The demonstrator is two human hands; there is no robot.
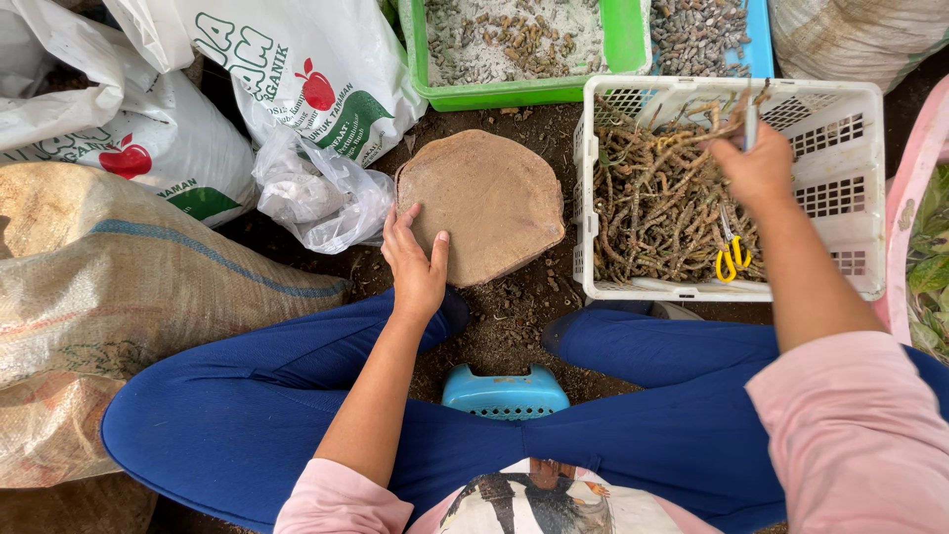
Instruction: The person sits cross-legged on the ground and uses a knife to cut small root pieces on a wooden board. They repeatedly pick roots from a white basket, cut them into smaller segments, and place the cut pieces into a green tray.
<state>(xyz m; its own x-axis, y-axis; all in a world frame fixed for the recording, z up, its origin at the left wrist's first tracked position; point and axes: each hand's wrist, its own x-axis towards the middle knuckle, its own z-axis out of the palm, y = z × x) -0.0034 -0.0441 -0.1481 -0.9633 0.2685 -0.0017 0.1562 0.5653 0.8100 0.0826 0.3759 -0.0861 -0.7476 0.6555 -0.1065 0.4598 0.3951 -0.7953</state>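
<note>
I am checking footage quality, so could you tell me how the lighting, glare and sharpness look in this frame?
Head view: soft, even daylight with faint shadows; the white sacks look bright but not blown out; mild wide-angle bending at the edges; the left hand on the round wooden slab is sharp, the right hand over the white crate slightly softer.

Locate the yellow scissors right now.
In the head view, the scissors lie right of centre inside the white crate, on the cuttings, just below the right hand.

A plant nursery or farm work area on bare soil (504, 326), shown by printed fertiliser bags (297, 69), a burlap sack (129, 287), a white crate of cuttings (840, 188) and a green tray of seeds (623, 40).
</note>
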